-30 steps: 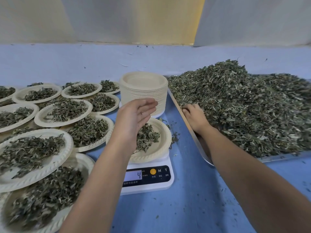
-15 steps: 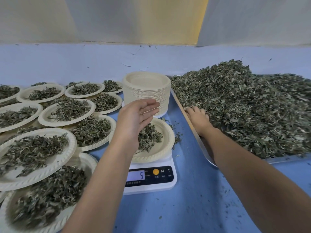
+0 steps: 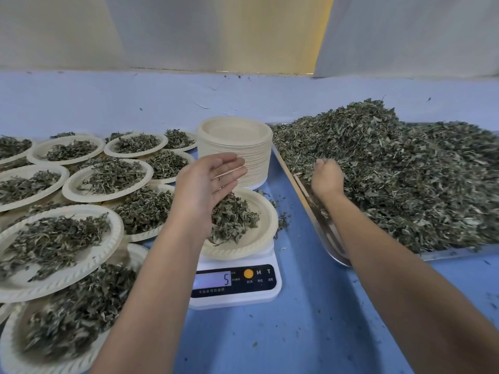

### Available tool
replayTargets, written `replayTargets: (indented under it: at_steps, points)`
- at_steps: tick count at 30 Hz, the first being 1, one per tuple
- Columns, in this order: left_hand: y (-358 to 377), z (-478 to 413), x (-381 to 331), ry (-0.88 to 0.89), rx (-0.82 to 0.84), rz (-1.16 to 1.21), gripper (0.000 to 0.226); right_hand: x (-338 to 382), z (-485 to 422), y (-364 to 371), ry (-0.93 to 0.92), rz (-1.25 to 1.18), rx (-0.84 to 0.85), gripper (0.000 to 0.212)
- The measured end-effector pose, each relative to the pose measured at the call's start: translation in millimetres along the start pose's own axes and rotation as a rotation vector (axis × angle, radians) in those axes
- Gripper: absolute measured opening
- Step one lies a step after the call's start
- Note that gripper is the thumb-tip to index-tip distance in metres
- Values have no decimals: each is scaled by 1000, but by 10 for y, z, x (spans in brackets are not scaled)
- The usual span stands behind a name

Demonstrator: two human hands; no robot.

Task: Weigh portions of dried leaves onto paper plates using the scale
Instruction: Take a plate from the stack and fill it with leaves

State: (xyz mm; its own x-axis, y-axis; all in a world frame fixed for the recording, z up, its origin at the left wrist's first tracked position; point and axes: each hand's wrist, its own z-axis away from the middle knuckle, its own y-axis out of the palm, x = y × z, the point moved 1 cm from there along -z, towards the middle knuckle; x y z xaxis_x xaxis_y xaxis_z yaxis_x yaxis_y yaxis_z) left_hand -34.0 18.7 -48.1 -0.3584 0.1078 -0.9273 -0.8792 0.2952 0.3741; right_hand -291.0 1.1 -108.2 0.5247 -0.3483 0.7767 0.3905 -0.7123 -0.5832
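Note:
A white digital scale [image 3: 235, 286] shows 5 on its display. On it sits a paper plate [image 3: 263, 233] with a small heap of dried leaves [image 3: 232, 220]. My left hand [image 3: 208, 184] hovers over that plate, palm turned sideways, fingers straight, holding nothing. My right hand [image 3: 325, 176] is raised at the near edge of the big pile of dried leaves [image 3: 399, 174], fingers curled around a pinch of leaves. The pile lies on a metal tray [image 3: 324, 230] to the right of the scale.
A tall stack of unused paper plates [image 3: 235, 149] stands behind the scale. Several filled plates [image 3: 108, 179] overlap across the left side of the blue table [image 3: 297, 333]. Loose leaf bits lie scattered by the scale. A wall runs along the back.
My right hand has closed on leaves and lifted from the pile's edge. My left hand has stayed over the plate, opening a little. The scale reading went from 4 to 5.

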Motion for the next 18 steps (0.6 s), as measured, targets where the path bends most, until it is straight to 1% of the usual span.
replayTargets:
  at_steps: [2,4,6,8,10,12,13,16,18]
  points:
    - [-14,-2,-19,10,-9,7,27,201,63,-99,29,-209,0,32]
    - [-30,-2,-49,21,-20,4,27,434,215,-160,-12,-378,63,30]
    - [-50,4,-77,25,-43,10,27,664,436,-175,-76,-479,135,29]
    - [-74,9,-104,26,-70,24,26,848,633,-123,-148,-502,226,27]
    - [-95,10,-126,30,-97,41,26,987,811,-35,-256,-448,299,31]
    - [-116,4,-142,36,-119,60,27,1087,965,44,-342,-383,341,26]
    - [-126,-1,-147,40,-127,72,27,1111,1019,85,-363,-381,374,22]
    - [-166,-30,-152,47,-148,101,28,1140,1128,170,-351,-399,502,9]
    - [-184,-44,-158,52,-162,117,28,1130,1159,159,-340,-404,558,11]
